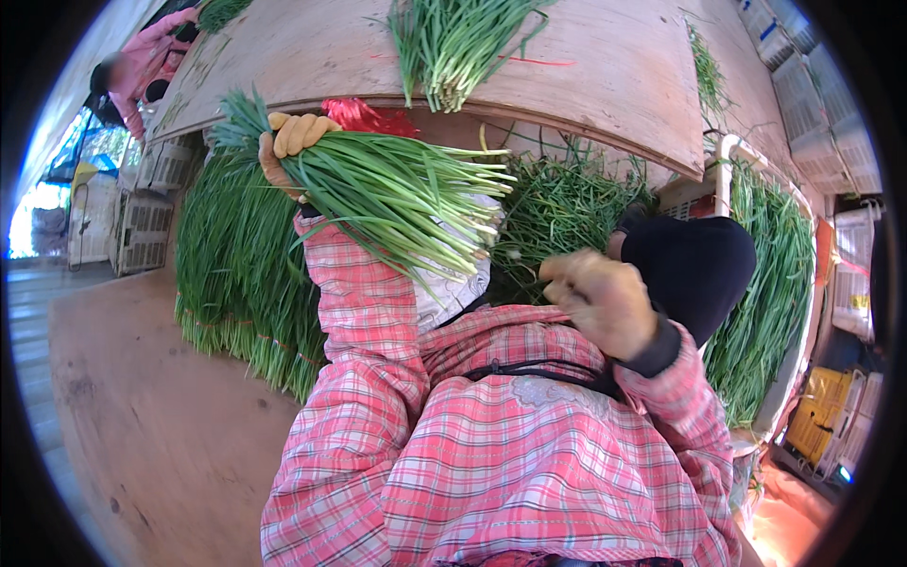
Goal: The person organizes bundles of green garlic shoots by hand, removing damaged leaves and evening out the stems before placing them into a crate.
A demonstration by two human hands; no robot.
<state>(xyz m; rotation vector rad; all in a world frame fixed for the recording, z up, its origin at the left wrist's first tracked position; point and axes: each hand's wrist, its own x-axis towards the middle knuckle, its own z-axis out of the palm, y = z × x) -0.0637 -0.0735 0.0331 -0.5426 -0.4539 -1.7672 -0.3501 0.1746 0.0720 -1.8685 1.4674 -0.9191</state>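
A thick bunch of garlic chives [402, 194] lies across my raised left forearm. My left hand [295, 140], in a tan glove, is closed around its leafy part. The pale stem ends fan out to the right, over my lap. My right hand [603, 295], also gloved, hovers below and right of the stem ends, apart from them. It is slightly blurred, with the fingers curled in; whether it pinches anything is too unclear to make out. Loose green leaves [572, 203] are heaped beyond it, between my legs and the board.
A wooden board [614, 71] ahead bears another bunch of chives [463, 47]. Tied bunches [246, 265] stand packed at my left, red netting [368, 117] under the board's edge. A white crate [726, 180] of greens is at right. Another person [151, 57] works far left, near stacked crates [170, 165].
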